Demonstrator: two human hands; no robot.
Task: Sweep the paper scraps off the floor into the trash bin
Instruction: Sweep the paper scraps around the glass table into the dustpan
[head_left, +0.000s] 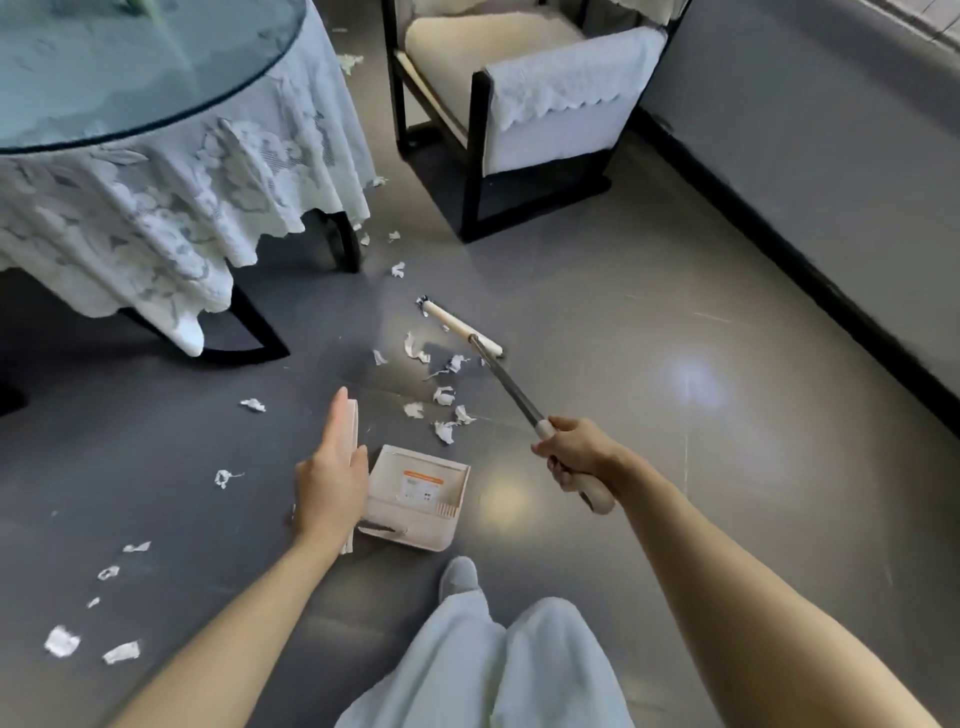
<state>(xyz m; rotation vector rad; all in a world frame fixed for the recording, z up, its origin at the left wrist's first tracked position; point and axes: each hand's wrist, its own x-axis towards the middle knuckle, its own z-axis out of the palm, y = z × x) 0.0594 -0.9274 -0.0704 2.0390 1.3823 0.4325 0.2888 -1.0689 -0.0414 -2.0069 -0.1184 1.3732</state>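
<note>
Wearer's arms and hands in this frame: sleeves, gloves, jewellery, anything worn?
Left forearm and right forearm are bare to the frame edge, no sleeves showing. Left hand and right hand: no gloves, rings, watch or bands visible. Lower down, loose pale blue trousers and a light grey shoe.

Counted: about twenty paper scraps, and mostly one of everything else.

Paper scraps (444, 396) on the floor (623, 312): about eight bunched in the middle beside the one broom (462, 328), some six farther off toward the table leg and chair, and seven strung along the near left; the smallest blur, so the total is approximate. One dustpan (415, 499), one round glass tabletop (130, 67) over one lace cloth (156, 208), one armchair (519, 104), two hands, the left hand (330, 467) and the right hand (571, 452), one shoe (460, 574).
</note>
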